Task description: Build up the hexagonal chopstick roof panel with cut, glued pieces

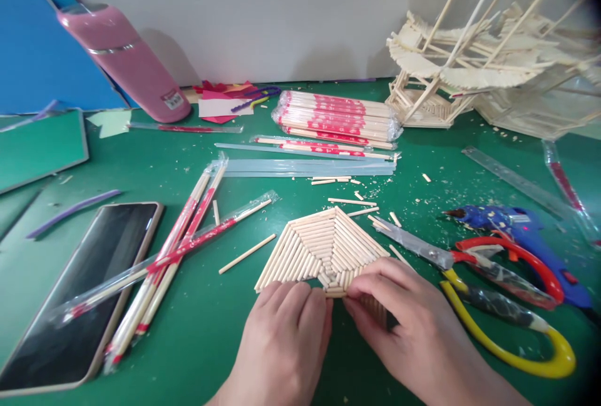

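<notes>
A fan-like panel of cut chopstick pieces (pixel 305 249), laid in nested rows, rests on the table between my hands. At its near edge lies a short chopstick piece (pixel 335 294). My right hand (pixel 408 318) pinches the right end of this piece between thumb and index finger, covering part of the panel. My left hand (pixel 286 331) is closed at the panel's near left edge, its fingers curled against the rows; its fingertips are hidden. Scissors (pixel 432 252) with red and yellow handles lie partly open to the right of the panel.
A blue glue gun (pixel 516 221) and a clear ruler (pixel 511 177) lie at right. Wrapped chopsticks (pixel 188 237) cross a phone (pixel 89 287) at left. Behind are glue sticks (pixel 305 168), a chopstick pack (pixel 338 114), a pink bottle (pixel 126 61) and a stick model (pixel 451 74).
</notes>
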